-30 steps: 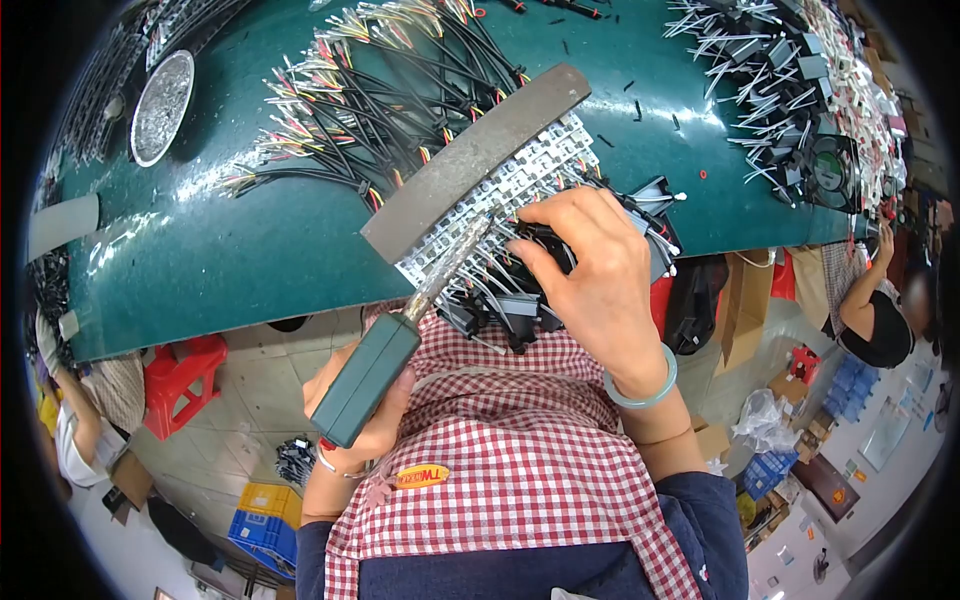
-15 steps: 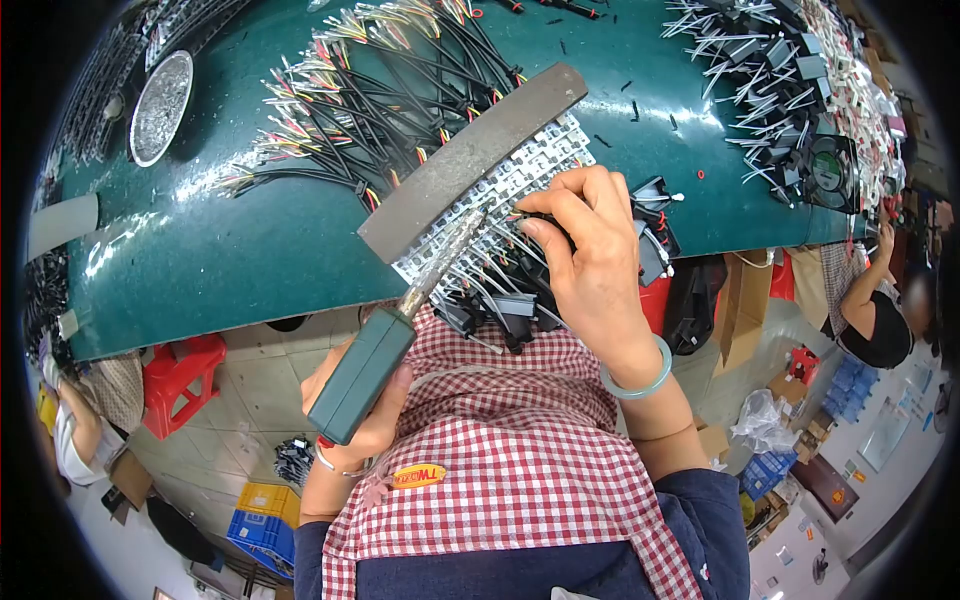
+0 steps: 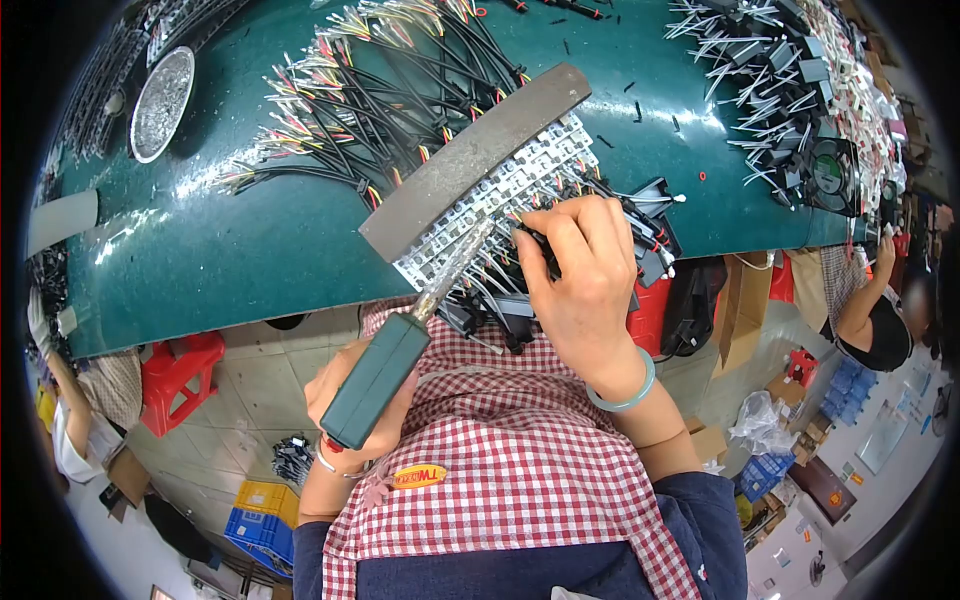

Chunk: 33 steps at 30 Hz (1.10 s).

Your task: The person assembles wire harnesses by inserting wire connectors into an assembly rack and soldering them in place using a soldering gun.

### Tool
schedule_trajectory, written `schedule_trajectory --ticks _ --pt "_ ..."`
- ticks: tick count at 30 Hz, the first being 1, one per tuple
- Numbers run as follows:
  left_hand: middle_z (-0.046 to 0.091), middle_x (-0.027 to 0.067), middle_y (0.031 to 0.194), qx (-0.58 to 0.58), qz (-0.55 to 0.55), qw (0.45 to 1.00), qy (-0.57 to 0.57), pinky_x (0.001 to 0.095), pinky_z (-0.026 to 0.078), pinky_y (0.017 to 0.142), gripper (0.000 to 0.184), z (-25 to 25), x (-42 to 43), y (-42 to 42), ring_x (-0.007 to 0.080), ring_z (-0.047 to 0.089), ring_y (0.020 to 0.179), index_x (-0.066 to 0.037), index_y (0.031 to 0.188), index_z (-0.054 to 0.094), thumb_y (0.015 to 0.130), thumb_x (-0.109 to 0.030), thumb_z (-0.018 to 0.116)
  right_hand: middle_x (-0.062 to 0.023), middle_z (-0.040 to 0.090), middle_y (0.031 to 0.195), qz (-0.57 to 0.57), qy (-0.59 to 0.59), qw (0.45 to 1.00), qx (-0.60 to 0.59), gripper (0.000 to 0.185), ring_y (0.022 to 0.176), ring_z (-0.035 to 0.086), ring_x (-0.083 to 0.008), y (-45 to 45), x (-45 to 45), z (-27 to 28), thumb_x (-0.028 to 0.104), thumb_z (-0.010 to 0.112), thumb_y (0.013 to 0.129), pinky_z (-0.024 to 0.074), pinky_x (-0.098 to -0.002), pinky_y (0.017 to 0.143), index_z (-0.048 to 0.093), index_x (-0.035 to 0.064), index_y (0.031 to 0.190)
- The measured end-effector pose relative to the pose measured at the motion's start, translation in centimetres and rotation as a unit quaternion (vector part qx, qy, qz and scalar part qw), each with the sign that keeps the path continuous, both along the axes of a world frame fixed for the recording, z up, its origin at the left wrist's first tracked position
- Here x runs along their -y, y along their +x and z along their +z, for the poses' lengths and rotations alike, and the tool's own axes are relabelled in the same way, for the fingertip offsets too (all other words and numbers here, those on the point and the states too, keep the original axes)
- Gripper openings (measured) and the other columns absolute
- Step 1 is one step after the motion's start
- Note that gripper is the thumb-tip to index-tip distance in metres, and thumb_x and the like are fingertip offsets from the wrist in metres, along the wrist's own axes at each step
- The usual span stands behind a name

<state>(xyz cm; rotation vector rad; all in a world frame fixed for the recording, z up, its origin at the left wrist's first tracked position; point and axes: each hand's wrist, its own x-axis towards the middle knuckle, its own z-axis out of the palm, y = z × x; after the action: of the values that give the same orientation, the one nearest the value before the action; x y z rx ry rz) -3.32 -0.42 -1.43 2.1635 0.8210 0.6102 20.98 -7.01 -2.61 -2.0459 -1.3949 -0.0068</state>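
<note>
My left hand [image 3: 335,385] is wrapped round the green handle of a soldering tool [image 3: 376,382]. The tool's metal barrel slants up to the right, its tip at a panel of small white circuit boards [image 3: 540,165]. My right hand [image 3: 590,285], wearing a bangle, is closed in a pinch at the panel's lower edge, beside the tip; its fingers cover most of what they hold, seemingly a dark wire end. Dark parts with white wires [image 3: 512,305] hang below the panel. A grey-brown bar [image 3: 475,165] lies along the panel's upper edge.
Black cables with coloured ends [image 3: 350,110] lie on the green table [image 3: 230,260] behind the bar. A round dish [image 3: 162,105] stands at the left, a pile of dark parts [image 3: 790,90] at the right. Co-workers sit at both sides.
My right hand has dipped slightly toward the panel's lower edge and turned a little. The tool has shifted slightly right since half a second ago; the panel and bar have barely moved.
</note>
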Motion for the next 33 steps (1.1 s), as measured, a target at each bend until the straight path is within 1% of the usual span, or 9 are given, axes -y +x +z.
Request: schedule_trajectory --ticks 3,6,15,18,21,24,27,30,33 --pt "0.071 0.0170 0.089 0.012 -0.001 1.000 0.000 0.0337 0.058 0.064 0.025 0.2 -0.1 0.4 0.0293 0.072 0.073 0.004 0.089 0.074 0.064 0.001 0.080 -0.0069 0.057 0.088 0.000 0.000 1.000 0.004 0.020 0.083 0.056 -0.0259 0.0 -0.1 0.1 0.002 0.078 0.073 0.0415 -0.0390 0.072 0.068 0.0049 0.090" --pt "0.068 0.0167 0.085 0.026 -0.026 0.999 0.011 0.0351 0.049 0.057 0.027 0.1 -0.3 0.3 0.0284 0.065 0.064 0.004 0.098 0.071 0.075 -0.006 0.080 -0.0067 0.057 0.088 0.002 0.002 1.000 0.005 0.021 0.083 0.055 -0.0256 0.0 0.0 -0.1 0.002 0.078 0.073 0.0413 -0.0389 0.072 0.068 0.0051 0.090" --pt "0.067 0.0174 0.083 0.013 -0.030 0.999 -0.005 0.0353 0.049 0.056 0.026 0.3 -0.3 0.8 0.0303 0.065 0.062 0.004 0.095 0.071 0.073 -0.007 0.080 -0.0067 0.057 0.089 0.002 -0.005 1.000 0.011 0.020 0.083 0.055 -0.0256 0.0 0.0 -0.1 0.004 0.078 0.074 0.0414 -0.0390 0.072 0.067 0.0053 0.092" --pt "0.066 0.0178 0.083 0.018 -0.028 0.999 -0.024 0.0355 0.049 0.056 0.024 0.2 -0.3 0.6 0.0304 0.065 0.061 0.004 0.093 0.071 0.073 -0.006 0.079 -0.0067 0.056 0.089 0.004 -0.003 1.000 0.010 0.020 0.083 0.055 -0.0255 0.0 0.0 -0.1 0.004 0.078 0.074 0.0412 -0.0389 0.072 0.067 0.0052 0.091" --pt "0.066 0.0184 0.083 0.022 -0.034 0.999 -0.018 0.0356 0.050 0.055 0.024 0.1 -0.3 0.6 0.0305 0.066 0.061 0.005 0.092 0.071 0.073 -0.006 0.079 -0.0068 0.056 0.089 0.003 -0.007 1.000 0.012 0.020 0.083 0.055 -0.0256 0.0 0.1 -0.1 0.004 0.077 0.074 0.0412 -0.0390 0.072 0.067 0.0051 0.091" --pt "0.066 0.0183 0.083 0.012 -0.018 0.999 -0.047 0.0358 0.050 0.055 0.023 0.5 -0.1 0.7 0.0309 0.066 0.062 0.005 0.091 0.070 0.073 -0.007 0.079 -0.0068 0.056 0.089 0.004 -0.006 1.000 0.012 0.020 0.083 0.055 -0.0258 0.0 0.1 -0.2 0.004 0.077 0.074 0.0413 -0.0392 0.072 0.067 0.0050 0.091" --pt "0.066 0.0175 0.083 0.017 -0.033 0.999 -0.025 0.0353 0.049 0.054 0.023 0.5 -0.3 0.7 0.0310 0.065 0.061 0.005 0.093 0.070 0.074 -0.006 0.079 -0.0068 0.056 0.089 0.004 -0.006 1.000 0.009 0.020 0.083 0.055 -0.0259 0.0 0.1 -0.2 0.004 0.077 0.074 0.0413 -0.0393 0.073 0.067 0.0049 0.091" --pt "0.068 0.0167 0.084 -0.002 -0.016 0.999 -0.049 0.0358 0.050 0.057 0.024 0.8 0.0 0.6 0.0302 0.067 0.065 0.004 0.095 0.071 0.074 -0.006 0.078 -0.0070 0.056 0.089 0.005 -0.002 1.000 0.009 0.020 0.084 0.055 -0.0260 0.0 0.1 -0.2 0.003 0.077 0.074 0.0412 -0.0392 0.073 0.067 0.0048 0.091" --pt "0.070 0.0156 0.083 -0.024 -0.003 0.999 0.033 0.0339 0.057 0.062 0.023 1.3 0.3 0.5 0.0294 0.071 0.072 0.004 0.089 0.072 0.067 0.001 0.079 -0.0072 0.057 0.090 0.006 -0.002 1.000 0.006 0.020 0.084 0.055 -0.0262 0.0 0.1 -0.1 0.003 0.077 0.074 0.0414 -0.0393 0.073 0.067 0.0044 0.091"
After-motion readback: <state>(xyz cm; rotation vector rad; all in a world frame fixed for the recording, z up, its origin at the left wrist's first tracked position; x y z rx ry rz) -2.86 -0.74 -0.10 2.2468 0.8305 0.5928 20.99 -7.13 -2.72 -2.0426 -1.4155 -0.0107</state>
